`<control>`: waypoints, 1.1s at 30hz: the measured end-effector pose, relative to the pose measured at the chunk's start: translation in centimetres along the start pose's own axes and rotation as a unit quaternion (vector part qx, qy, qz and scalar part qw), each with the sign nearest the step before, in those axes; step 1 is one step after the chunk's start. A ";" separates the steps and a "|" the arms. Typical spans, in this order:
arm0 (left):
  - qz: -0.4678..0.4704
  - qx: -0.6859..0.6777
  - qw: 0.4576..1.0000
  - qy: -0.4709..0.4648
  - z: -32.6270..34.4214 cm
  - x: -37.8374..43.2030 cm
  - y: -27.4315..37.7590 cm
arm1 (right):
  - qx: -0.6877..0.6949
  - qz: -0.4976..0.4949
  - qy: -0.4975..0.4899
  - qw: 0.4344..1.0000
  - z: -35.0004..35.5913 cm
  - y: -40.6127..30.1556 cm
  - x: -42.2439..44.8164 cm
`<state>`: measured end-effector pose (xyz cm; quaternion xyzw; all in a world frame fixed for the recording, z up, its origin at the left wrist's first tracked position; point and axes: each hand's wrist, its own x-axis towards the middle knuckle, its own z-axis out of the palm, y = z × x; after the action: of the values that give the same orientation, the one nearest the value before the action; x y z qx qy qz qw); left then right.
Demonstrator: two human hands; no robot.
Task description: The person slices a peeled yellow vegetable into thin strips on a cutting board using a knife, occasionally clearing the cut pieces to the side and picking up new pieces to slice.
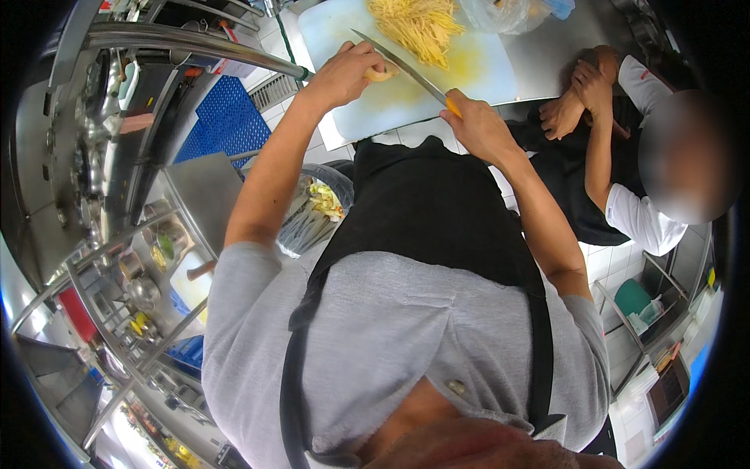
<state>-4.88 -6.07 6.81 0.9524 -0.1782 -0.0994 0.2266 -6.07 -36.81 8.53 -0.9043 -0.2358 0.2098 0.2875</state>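
A long kitchen knife (407, 70) with a yellow handle is gripped in my right hand (477, 126), its tip angled up and to the left. My left hand (353, 73) has its fingers curled over a pale yellow piece of food (381, 72) on the white cutting board (387, 117). The blade lies right beside that piece; whether it touches is hard to tell. Beyond the blade sits a heap of thin yellow strips (417, 29), cut like matchsticks. Yellow juice stains mark the board around them.
A co-worker with crossed forearms (577, 99) stands close at the right. At the board's far right lies a clear plastic bag (504, 13) on the steel counter (545, 53). A lined bin with scraps (322, 199) stands below my left arm, near a steel rail (199, 44) and blue mat (225, 117).
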 end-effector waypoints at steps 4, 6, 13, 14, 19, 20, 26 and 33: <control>0.001 0.019 0.999 -0.032 0.0 0.5 -0.3 | -0.008 0.011 -0.008 1.000 -0.6 -0.1 -1.3; 0.003 0.005 0.999 -0.032 -0.1 0.6 -0.5 | -0.020 -0.003 0.008 1.000 -0.8 -0.2 -1.8; -0.007 -0.020 1.000 -0.020 0.0 0.2 -0.4 | -0.037 0.006 -0.014 0.999 -0.1 0.3 -1.9; -0.007 -0.019 1.000 -0.019 0.0 0.2 -0.3 | -0.043 0.006 -0.008 0.999 -0.2 0.2 -2.0; -0.013 -0.018 1.000 -0.018 0.1 0.1 -0.3 | -0.061 -0.002 -0.002 0.998 -0.3 -0.1 -2.1; -0.005 -0.012 1.000 -0.015 0.2 0.1 -0.4 | -0.061 -0.004 -0.003 0.998 -0.3 0.1 -2.1; 0.015 -0.024 1.000 -0.008 0.4 0.3 -1.2 | -0.063 -0.020 0.001 0.998 -0.2 0.6 -2.1; 0.033 -0.032 0.999 -0.010 0.4 0.4 -1.9 | -0.084 -0.031 -0.034 0.995 0.0 0.7 -1.2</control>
<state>-4.08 -4.79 5.48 0.9371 -0.2086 -0.1072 0.2586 -6.84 -38.00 8.40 -0.9096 -0.2903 0.2111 0.2092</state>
